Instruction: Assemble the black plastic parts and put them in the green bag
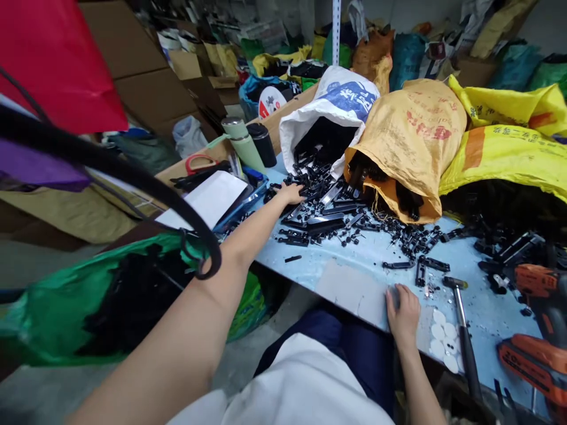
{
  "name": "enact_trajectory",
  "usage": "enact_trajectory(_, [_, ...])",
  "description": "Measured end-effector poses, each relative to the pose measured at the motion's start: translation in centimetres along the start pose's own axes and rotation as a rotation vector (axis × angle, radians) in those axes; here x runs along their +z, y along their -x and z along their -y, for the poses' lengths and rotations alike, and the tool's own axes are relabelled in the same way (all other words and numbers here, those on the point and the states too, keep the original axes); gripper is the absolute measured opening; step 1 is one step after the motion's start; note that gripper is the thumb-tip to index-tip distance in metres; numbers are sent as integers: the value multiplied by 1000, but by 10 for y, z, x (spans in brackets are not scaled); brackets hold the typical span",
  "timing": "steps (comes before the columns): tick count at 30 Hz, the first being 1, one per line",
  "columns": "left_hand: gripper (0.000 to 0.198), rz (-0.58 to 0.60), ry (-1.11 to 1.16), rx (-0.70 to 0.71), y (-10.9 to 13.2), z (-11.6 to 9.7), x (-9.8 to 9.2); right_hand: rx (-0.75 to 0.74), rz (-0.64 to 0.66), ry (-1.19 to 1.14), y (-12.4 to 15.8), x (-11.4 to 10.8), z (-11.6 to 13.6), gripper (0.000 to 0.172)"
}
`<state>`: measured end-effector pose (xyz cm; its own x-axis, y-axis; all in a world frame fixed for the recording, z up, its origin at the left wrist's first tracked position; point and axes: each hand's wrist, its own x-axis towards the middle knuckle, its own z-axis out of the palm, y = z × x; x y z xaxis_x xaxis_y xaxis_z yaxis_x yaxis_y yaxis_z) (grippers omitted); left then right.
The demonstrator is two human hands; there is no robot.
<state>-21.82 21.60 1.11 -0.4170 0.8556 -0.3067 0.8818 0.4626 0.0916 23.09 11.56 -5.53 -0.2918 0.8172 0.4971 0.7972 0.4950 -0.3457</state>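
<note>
My left hand (pixel 291 193) reaches far across the blue table, its fingers spread over a heap of black plastic parts (pixel 325 224). Whether a fingertip grips any one part does not show. Close to the front edge, my right hand (pixel 404 310) rests on the tabletop with curled fingers, beside a grey flat patch (pixel 352 289). Something small and greyish shows between its thumb and forefinger, too unclear to name. Several long black parts (pixel 420 268) lie just beyond this hand. A hammer (pixel 463 330) and white round discs (pixel 444 339) are to its right.
A white sack (pixel 301 130), an orange sack (pixel 416 136) and a yellow sack (pixel 509 159) lie along the back, parts spilling out. An orange cordless drill (pixel 538 354) stands far right. A green bottle (pixel 245 147) is behind a blue tray (pixel 239 215). A black curved bar (pixel 133 174) crosses the left foreground.
</note>
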Motion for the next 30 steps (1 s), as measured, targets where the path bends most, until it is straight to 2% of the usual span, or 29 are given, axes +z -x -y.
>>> enact_trajectory(3, [67, -41, -32, -129, 30, -9, 3, -1, 34, 3, 0, 3, -1, 39])
enact_trajectory(6, [60, -213, -11, -28, 60, -32, 8, -3, 67, 6, 0, 5, -1, 37])
enact_trajectory(7, [60, -217, 7, 29, 70, -41, 13, -6, 74, 11, -1, 5, -1, 37])
enact_trajectory(10, [75, -82, 51, 123, 100, -68, 37, -17, 82, 31, -2, 5, -1, 37])
enact_trajectory(12, [79, -108, 93, 118, 111, -85, 55, -18, 83, 41, -2, 5, -1, 37])
enact_trajectory(14, [74, -187, 156, 134, 111, -101, 67, -20, 83, 49, -1, 6, -2, 37])
enact_trajectory(16, [68, -216, 215, 169, 101, -121, 69, -30, 79, 57, -2, 6, -3, 37])
enact_trajectory(20, [68, -161, 280, 219, 72, -165, 53, -50, 55, 67, -2, 4, -3, 38])
enact_trajectory(22, [71, -104, 304, 219, 65, -178, 42, -53, 53, 64, -3, 3, -3, 37])
enact_trajectory(24, [68, -86, 340, 229, 64, -177, 31, -56, 54, 53, -4, 2, -4, 37])
enact_trajectory(25, [64, -107, 349, 231, 65, -170, 27, -58, 52, 46, -4, 2, -4, 37])
enact_trajectory(27, [50, -203, 317, 174, 68, -143, 21, -62, 41, 33, -3, 2, -4, 36])
enact_trajectory(30, [36, -291, 164, -107, 72, -87, 14, -65, 28, 21, -2, 1, -1, 34])
